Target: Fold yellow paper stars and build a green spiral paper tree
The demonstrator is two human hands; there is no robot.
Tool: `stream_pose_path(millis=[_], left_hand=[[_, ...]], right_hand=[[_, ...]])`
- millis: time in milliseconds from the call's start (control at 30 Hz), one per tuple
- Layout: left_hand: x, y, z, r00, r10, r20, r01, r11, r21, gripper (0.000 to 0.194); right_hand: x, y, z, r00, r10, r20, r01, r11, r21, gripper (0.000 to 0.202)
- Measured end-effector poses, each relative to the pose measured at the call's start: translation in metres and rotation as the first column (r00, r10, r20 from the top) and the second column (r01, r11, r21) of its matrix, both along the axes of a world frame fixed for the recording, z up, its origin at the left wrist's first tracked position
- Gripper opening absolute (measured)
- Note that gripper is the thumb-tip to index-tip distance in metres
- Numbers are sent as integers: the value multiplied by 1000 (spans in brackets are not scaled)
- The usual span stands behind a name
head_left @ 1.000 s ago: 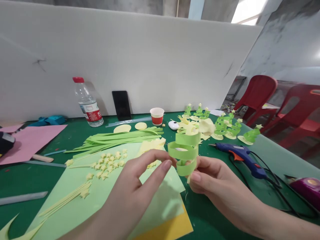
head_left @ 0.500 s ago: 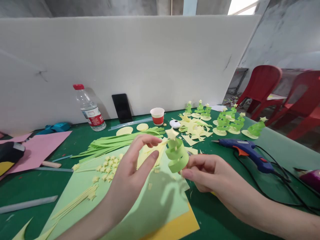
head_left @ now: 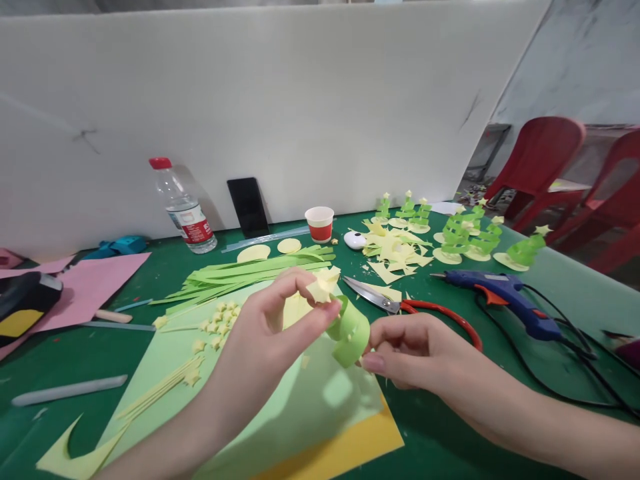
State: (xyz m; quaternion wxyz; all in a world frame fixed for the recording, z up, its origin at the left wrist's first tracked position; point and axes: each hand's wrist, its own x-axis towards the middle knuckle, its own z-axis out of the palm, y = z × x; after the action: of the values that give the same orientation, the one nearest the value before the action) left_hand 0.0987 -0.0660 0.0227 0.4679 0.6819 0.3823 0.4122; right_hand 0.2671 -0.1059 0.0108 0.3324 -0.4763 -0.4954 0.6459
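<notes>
White foam board (head_left: 260, 113) borders the far edge of a green tabletop (head_left: 420, 440), whose right edge slants past red plastic chairs (head_left: 545, 153). Near the right edge of a pale green sheet (head_left: 290, 407), a green paper spiral tree (head_left: 353, 337) is held tilted above the work surface. The person's left hand (head_left: 265, 333) has thumb and index finger clamped on its yellow paper star (head_left: 323, 283); the right hand (head_left: 415, 350) pinches its lower end between thumb and fingers. Red-handled scissors (head_left: 375, 297) lie just beyond the right hand, leaving a strip of tabletop before the blue glue gun (head_left: 505, 297).
</notes>
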Motion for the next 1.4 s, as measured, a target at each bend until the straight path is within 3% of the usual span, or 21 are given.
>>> stream_pose_path(millis=[300,733,1033,1400], left_hand=[[3,-4,-2,1000,26,5,-26,998,-64,13],[6,-10,-2,996,41,-85,-39,999,19,19],[3,0,-9,996,82,18,-78,987,-141,15],[5,-2,-11,996,79,-36,-83,987,-140,14]], right_hand=[[-2,-1,-6,986,-28,161,3,989,149,27],[-4,-2,-8,978,-67,198,31,983,182,25],[-5,-1,-8,963,-121,241,68,974,216,24],[-5,1,-10,959,-147,244,92,970,224,20]])
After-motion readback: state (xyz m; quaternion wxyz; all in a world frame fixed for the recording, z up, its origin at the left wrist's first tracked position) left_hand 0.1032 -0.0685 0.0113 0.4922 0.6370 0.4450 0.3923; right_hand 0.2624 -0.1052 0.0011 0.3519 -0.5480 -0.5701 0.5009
